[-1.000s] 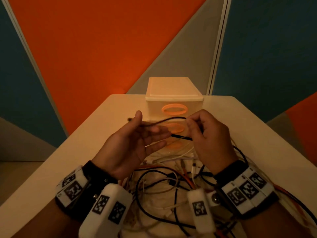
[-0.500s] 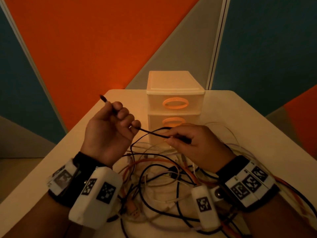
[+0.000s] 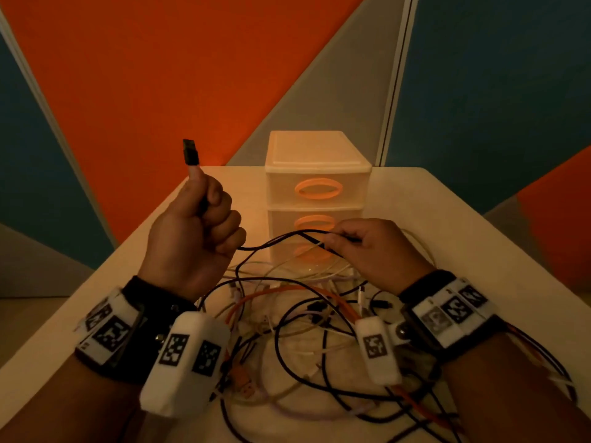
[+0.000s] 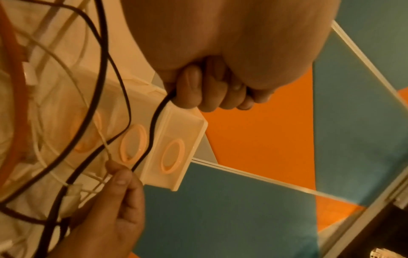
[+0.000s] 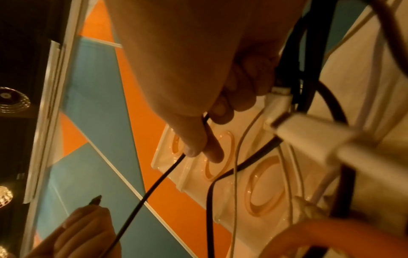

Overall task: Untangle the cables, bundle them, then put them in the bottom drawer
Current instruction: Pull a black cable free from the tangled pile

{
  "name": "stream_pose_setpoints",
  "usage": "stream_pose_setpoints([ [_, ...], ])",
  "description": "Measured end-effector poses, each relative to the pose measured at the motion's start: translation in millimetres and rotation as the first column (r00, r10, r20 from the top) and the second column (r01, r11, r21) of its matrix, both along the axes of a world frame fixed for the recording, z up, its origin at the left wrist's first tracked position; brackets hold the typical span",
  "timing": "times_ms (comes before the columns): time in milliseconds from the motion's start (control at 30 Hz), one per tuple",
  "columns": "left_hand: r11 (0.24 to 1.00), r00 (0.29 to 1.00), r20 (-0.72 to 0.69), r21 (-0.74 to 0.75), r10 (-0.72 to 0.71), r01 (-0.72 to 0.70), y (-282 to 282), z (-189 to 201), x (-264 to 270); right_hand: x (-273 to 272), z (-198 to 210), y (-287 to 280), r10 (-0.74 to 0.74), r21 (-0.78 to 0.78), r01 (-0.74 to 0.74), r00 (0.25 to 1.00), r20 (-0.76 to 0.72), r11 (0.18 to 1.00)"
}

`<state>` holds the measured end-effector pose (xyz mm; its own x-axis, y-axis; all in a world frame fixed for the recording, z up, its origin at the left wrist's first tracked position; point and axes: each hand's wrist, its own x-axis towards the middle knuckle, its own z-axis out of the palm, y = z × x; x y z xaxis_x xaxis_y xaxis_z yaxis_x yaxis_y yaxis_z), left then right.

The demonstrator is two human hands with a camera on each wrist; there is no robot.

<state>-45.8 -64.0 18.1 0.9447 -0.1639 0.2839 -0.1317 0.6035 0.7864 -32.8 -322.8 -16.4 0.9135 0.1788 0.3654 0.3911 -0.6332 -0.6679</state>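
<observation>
My left hand [image 3: 209, 207] is a raised fist gripping a black cable [image 3: 271, 245], whose black plug [image 3: 190, 151] sticks up above the thumb. From the fist the cable runs right to my right hand [image 3: 332, 240], which pinches it between thumb and forefinger in front of the drawer unit [image 3: 316, 161]. The left wrist view shows my left hand's fingers [image 4: 209, 90] curled round the black cable [image 4: 154, 120]. In the right wrist view my right hand [image 5: 198, 144] pinches the black cable [image 5: 154, 188]. A tangle of black, white and orange cables [image 3: 303, 330] lies on the table between my wrists.
The cream three-drawer unit has orange oval handles, and all drawers look closed; cables partly hide the bottom drawer [image 3: 307, 255]. It stands at the back middle of the pale table [image 3: 479, 251]. Cables trail off past my right wrist [image 3: 543, 356]. Orange and teal wall panels stand behind.
My left hand went from an open palm to a fist on the black cable and rose, lifting the plug end upright. My right hand dropped slightly and keeps its pinch.
</observation>
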Motion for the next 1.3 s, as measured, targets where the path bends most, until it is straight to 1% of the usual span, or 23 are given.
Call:
stream_pose_setpoints([
  [67,1.000,1.000,0.023,0.027,-0.004,0.004,-2,-1,1,4,-2,6,-0.019,-0.026,0.020,1.000,0.012,0.999],
  [167,0.997,0.997,0.029,0.040,-0.072,0.071,-9,-8,3,5,-1,6,-0.070,0.002,0.070,0.997,0.036,0.998],
  [233,0.993,0.994,0.029,0.038,-0.109,0.107,-9,-9,3,6,-1,4,-0.065,-0.015,0.065,0.998,0.026,0.998],
  [333,0.985,0.984,0.037,-0.006,-0.172,0.172,-7,-8,3,7,-2,3,-0.074,-0.063,0.071,0.996,-0.041,0.995],
  [400,0.969,0.972,0.039,-0.071,-0.233,0.235,-4,-6,3,8,-1,3,-0.111,-0.081,0.106,0.992,-0.055,0.991],
  [433,0.948,0.955,0.043,-0.116,-0.295,0.298,-3,-6,2,9,0,4,-0.129,-0.073,0.125,0.990,-0.057,0.989],
  [500,0.876,0.900,0.068,-0.209,-0.430,0.435,-1,-5,-1,8,-1,3,-0.117,-0.022,0.115,0.990,-0.077,0.993],
  [567,0.820,0.858,0.085,-0.262,-0.506,0.509,-1,-2,-3,7,-2,4,-0.077,-0.009,0.077,0.993,-0.087,0.997],
  [633,0.767,0.810,0.086,-0.275,-0.581,0.579,-4,-1,-6,7,-3,4,-0.125,-0.032,0.125,0.992,-0.024,0.992],
  [700,0.729,0.760,0.061,-0.242,-0.647,0.640,-7,-5,-9,7,0,6,-0.219,-0.016,0.220,0.974,0.061,0.975],
  [800,0.735,0.735,-0.028,-0.062,-0.678,0.676,-11,-13,-9,4,14,17,-0.288,0.022,0.288,0.946,0.150,0.957],
  [867,0.731,0.728,-0.108,0.021,-0.677,0.682,-13,-15,-10,-2,27,29,-0.262,0.068,0.253,0.939,0.223,0.965],
  [900,0.732,0.726,-0.146,0.024,-0.672,0.681,-15,-15,-10,-7,33,37,-0.228,0.123,0.202,0.939,0.257,0.972],
  [967,0.752,0.736,-0.191,-0.021,-0.650,0.659,-15,-15,-8,-20,45,52,-0.147,0.272,0.058,0.936,0.320,0.961],
  [1000,0.777,0.757,-0.190,-0.049,-0.625,0.628,-15,-16,-7,-25,49,58,-0.115,0.301,-0.005,0.918,0.379,0.954],
  [1067,0.846,0.832,-0.154,-0.098,-0.534,0.524,-15,-15,-4,-32,51,63,0.006,0.227,-0.127,0.883,0.469,0.966],
  [1100,0.878,0.869,-0.138,-0.135,-0.476,0.460,-14,-13,-2,-35,48,64,0.119,0.159,-0.210,0.885,0.450,0.965],
  [1133,0.900,0.899,-0.127,-0.188,-0.420,0.394,-13,-12,-1,-36,42,63,0.250,0.091,-0.302,0.896,0.367,0.949],
  [1167,0.909,0.920,-0.128,-0.254,-0.370,0.330,-11,-10,1,-37,35,62,0.363,0.040,-0.381,0.904,0.225,0.924],
  [1200,0.910,0.935,-0.142,-0.317,-0.326,0.269,-9,-9,3,-35,26,60,0.417,-0.016,-0.417,0.907,0.060,0.909],
  [1233,0.911,0.945,-0.167,-0.355,-0.282,0.210,-6,-9,5,-31,17,56,0.396,-0.092,-0.400,0.916,-0.066,0.912],
  [1267,0.919,0.950,-0.190,-0.355,-0.248,0.169,-4,-11,6,-26,10,52,0.320,-0.168,-0.334,0.941,-0.106,0.927],
  [1300,0.929,0.950,-0.203,-0.334,-0.235,0.158,-3,-14,7,-21,6,47,0.218,-0.205,-0.231,0.972,-0.087,0.951],
])
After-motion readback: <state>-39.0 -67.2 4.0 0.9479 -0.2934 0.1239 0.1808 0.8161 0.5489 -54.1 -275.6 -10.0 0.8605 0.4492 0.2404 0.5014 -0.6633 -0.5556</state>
